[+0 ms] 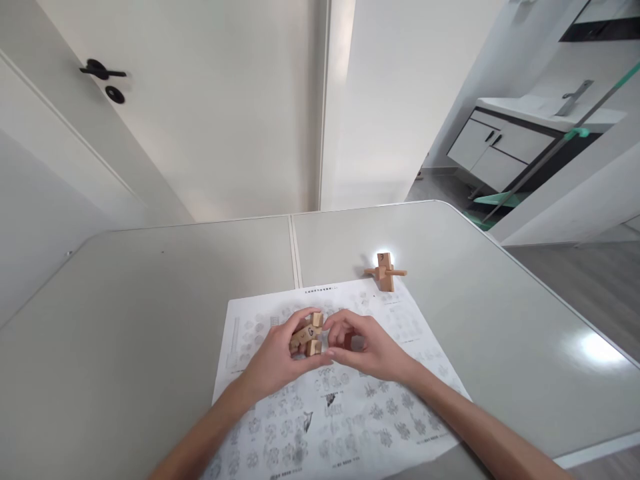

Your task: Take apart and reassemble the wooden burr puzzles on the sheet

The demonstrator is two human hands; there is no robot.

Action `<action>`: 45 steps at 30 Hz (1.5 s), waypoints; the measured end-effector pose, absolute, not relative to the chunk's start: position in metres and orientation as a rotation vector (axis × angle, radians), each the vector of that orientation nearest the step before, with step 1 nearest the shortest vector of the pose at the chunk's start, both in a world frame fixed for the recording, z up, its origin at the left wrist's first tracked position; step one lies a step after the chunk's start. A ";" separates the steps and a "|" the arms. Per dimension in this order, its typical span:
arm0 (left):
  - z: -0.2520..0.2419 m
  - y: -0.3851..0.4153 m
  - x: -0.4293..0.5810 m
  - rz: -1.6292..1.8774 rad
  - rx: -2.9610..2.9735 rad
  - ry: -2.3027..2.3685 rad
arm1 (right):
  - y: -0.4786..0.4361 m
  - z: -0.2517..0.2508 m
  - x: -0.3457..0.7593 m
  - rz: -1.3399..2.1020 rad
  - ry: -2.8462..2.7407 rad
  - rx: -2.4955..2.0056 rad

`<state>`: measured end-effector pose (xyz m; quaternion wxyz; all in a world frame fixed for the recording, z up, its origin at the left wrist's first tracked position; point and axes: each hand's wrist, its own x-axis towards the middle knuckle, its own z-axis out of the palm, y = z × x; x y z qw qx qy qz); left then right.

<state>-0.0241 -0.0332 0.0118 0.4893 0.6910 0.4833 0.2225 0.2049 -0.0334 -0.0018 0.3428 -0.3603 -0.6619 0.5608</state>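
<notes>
My left hand (280, 350) is closed around a partly assembled wooden burr puzzle (306, 335) of interlocking notched blocks, one bearing a dark handwritten mark. Thumb and fingers grip it from the left, hiding part of it. Just to its right, my right hand (367, 347) has its fingers curved and its thumb apart from the index finger, with nothing visible held between them. Its fingertips are close to the puzzle's right side; whether they touch it I cannot tell. Under both hands lies a printed sheet (345, 400) covered in small puzzle diagrams.
Another wooden puzzle, cross-shaped (385, 272), stands at the sheet's far right edge. The grey table (150, 333) has a seam across it and a rounded far right corner. Beyond are a white door (225, 100) and, at right, a sink cabinet (505, 147).
</notes>
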 end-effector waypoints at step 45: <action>0.006 -0.034 -0.028 0.710 1.542 1.029 | -0.039 -0.018 0.196 0.747 -1.785 -0.882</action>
